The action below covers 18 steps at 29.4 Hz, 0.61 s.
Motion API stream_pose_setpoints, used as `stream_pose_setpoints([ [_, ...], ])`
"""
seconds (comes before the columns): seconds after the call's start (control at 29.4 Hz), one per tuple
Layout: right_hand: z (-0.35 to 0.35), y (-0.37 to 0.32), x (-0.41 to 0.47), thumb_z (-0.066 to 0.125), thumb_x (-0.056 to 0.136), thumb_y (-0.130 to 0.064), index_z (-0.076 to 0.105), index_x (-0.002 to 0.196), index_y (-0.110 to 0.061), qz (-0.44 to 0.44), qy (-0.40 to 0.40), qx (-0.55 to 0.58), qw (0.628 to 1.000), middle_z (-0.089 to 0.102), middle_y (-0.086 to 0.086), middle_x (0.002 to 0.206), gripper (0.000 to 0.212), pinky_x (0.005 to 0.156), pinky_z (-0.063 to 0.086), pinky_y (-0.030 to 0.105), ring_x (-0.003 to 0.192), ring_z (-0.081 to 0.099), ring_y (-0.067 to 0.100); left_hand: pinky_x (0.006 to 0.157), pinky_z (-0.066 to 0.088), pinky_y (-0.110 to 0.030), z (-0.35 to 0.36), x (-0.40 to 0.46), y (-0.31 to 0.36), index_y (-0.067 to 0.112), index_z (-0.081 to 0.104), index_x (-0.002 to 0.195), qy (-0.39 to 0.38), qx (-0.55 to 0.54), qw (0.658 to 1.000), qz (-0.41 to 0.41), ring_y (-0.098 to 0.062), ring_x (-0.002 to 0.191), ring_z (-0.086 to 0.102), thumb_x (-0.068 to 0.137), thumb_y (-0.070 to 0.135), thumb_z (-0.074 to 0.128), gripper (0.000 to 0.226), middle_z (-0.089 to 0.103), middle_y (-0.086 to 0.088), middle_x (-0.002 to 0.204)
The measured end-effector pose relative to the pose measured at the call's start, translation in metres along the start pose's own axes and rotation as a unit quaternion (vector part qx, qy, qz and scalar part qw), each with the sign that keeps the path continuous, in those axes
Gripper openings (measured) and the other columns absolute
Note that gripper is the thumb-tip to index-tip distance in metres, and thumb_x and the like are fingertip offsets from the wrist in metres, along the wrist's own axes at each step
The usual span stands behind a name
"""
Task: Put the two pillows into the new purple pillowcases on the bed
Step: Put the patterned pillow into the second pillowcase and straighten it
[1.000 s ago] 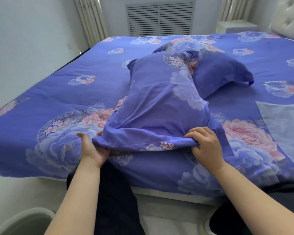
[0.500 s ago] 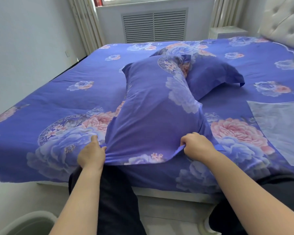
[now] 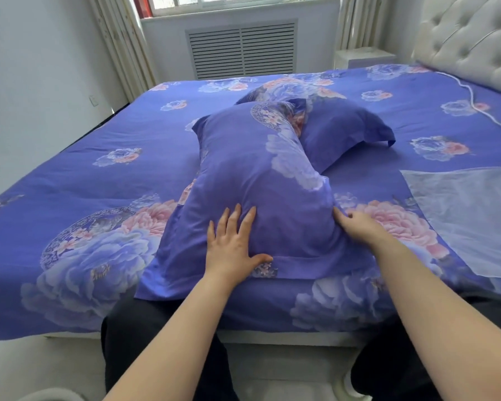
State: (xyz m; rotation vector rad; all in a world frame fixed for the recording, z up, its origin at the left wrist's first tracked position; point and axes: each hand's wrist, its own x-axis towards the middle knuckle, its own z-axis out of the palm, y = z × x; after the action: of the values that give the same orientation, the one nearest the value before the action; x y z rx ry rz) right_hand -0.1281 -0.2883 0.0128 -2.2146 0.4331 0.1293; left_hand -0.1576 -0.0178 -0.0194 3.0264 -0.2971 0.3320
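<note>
Both hands have let go of the hem. Left hand (image 3: pixel 234 248) flat, fingers spread, on near pillow (image 3: pixel 255 180); right hand (image 3: pixel 359 227) open against its side.

Home bedroom. Wide bed (image 3: pixel 70 198) fills view, covered by purple floral sheet. Two pillows (image 3: pixel 258 180) in matching purple cases lie mid-bed, near one leaning on far one (image 3: pixel 344 131). Tufted cream headboard (image 3: pixel 469 41) at far right. White nightstand (image 3: pixel 365 57) beside it. Window (image 3: pixel 229 1) on far wall, beige curtains (image 3: pixel 119 44) either side. Slatted white radiator cover (image 3: pixel 243 49) under sill. Plain white wall (image 3: pixel 35 82) at left with small socket (image 3: pixel 93 100). Pale floor below bed edge.
</note>
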Motion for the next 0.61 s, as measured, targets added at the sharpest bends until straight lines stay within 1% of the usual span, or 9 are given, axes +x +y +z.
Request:
stream_pose_setpoints([
  [0.07, 0.007, -0.001, 0.002, 0.05, 0.092, -0.046, 0.05, 0.067, -0.015, -0.006, 0.017, 0.002, 1.0, 0.053, 0.008, 0.076, 0.04, 0.065, 0.035, 0.032, 0.08, 0.048, 0.024, 0.116, 0.005, -0.049, 0.001, 0.002, -0.003, 0.036, -0.002, 0.149, 0.018, -0.006, 1.0, 0.001, -0.024, 0.146, 0.0, 0.072, 0.078, 0.044, 0.099, 0.007, 0.001, 0.159],
  [0.1, 0.009, -0.006, 0.001, 0.052, 0.092, -0.043, 0.051, 0.072, -0.013, -0.027, 0.051, -0.003, 0.998, 0.053, 0.009, 0.077, 0.036, 0.066, 0.036, 0.034, 0.081, 0.05, 0.028, 0.116, 0.007, -0.049, 0.002, 0.002, -0.004, 0.035, 0.003, 0.15, 0.033, -0.015, 0.999, 0.004, -0.024, 0.146, 0.004, 0.073, 0.078, 0.039, 0.095, 0.011, 0.0, 0.158],
  [0.2, 0.005, -0.022, -0.013, 0.053, 0.093, -0.035, 0.05, 0.115, -0.011, -0.103, 0.183, -0.048, 0.977, 0.061, 0.016, 0.097, 0.033, 0.074, 0.039, 0.038, 0.095, 0.057, 0.037, 0.113, 0.018, -0.051, 0.007, 0.001, -0.006, 0.033, 0.019, 0.148, 0.082, -0.056, 0.995, 0.013, -0.026, 0.144, 0.018, 0.079, 0.073, 0.031, 0.081, 0.028, -0.001, 0.153],
  [0.24, 0.0, -0.018, -0.018, 0.053, 0.093, -0.03, 0.047, 0.12, -0.013, -0.13, 0.223, -0.048, 0.965, 0.062, 0.018, 0.094, 0.033, 0.072, 0.039, 0.039, 0.091, 0.058, 0.04, 0.112, 0.022, -0.051, 0.008, 0.001, -0.008, 0.032, 0.024, 0.147, 0.096, -0.072, 0.993, 0.009, -0.026, 0.143, 0.022, 0.081, 0.071, 0.033, 0.077, 0.031, -0.001, 0.151],
  [0.31, -0.006, 0.006, -0.024, 0.05, 0.095, -0.024, 0.049, 0.114, -0.013, -0.138, 0.28, -0.071, 0.947, 0.062, 0.022, 0.087, 0.023, 0.066, 0.039, 0.04, 0.082, 0.059, 0.043, 0.109, 0.029, -0.049, 0.01, 0.0, -0.012, 0.027, 0.032, 0.144, 0.12, -0.104, 0.987, -0.001, -0.025, 0.14, 0.029, 0.082, 0.067, 0.039, 0.074, 0.037, -0.001, 0.148],
  [0.34, -0.004, 0.022, -0.024, 0.045, 0.097, -0.023, 0.049, 0.111, -0.012, -0.107, 0.274, -0.113, 0.949, 0.063, 0.024, 0.091, 0.018, 0.065, 0.038, 0.04, 0.083, 0.06, 0.043, 0.107, 0.034, -0.048, 0.011, -0.001, -0.012, 0.024, 0.035, 0.143, 0.127, -0.112, 0.986, 0.004, -0.024, 0.138, 0.033, 0.083, 0.065, 0.041, 0.073, 0.039, -0.002, 0.148],
  [0.44, 0.021, 0.058, -0.02, 0.03, 0.098, -0.014, 0.045, 0.118, -0.014, 0.001, 0.132, -0.284, 0.95, 0.061, 0.023, 0.111, 0.025, 0.071, 0.039, 0.037, 0.096, 0.061, 0.039, 0.106, 0.037, -0.049, 0.018, -0.003, -0.007, 0.02, 0.036, 0.143, 0.111, -0.077, 0.99, 0.046, -0.022, 0.138, 0.035, 0.084, 0.064, 0.039, 0.073, 0.038, -0.002, 0.149],
  [0.51, 0.035, 0.055, -0.017, 0.026, 0.097, -0.013, 0.04, 0.124, -0.015, 0.009, 0.079, -0.307, 0.948, 0.057, 0.022, 0.119, 0.03, 0.076, 0.042, 0.037, 0.102, 0.058, 0.039, 0.106, 0.034, -0.05, 0.021, -0.003, -0.005, 0.022, 0.031, 0.144, 0.099, -0.06, 0.992, 0.043, -0.023, 0.138, 0.034, 0.083, 0.066, 0.037, 0.075, 0.035, -0.003, 0.15],
  [0.61, 0.033, 0.04, -0.006, 0.026, 0.096, -0.014, 0.042, 0.126, -0.016, 0.018, 0.069, -0.333, 0.94, 0.046, 0.018, 0.129, 0.034, 0.088, 0.041, 0.042, 0.115, 0.048, 0.037, 0.105, 0.032, -0.053, 0.021, -0.006, -0.008, 0.027, 0.031, 0.144, 0.1, -0.036, 0.994, 0.035, -0.026, 0.138, 0.033, 0.081, 0.069, 0.036, 0.076, 0.035, -0.004, 0.149],
])
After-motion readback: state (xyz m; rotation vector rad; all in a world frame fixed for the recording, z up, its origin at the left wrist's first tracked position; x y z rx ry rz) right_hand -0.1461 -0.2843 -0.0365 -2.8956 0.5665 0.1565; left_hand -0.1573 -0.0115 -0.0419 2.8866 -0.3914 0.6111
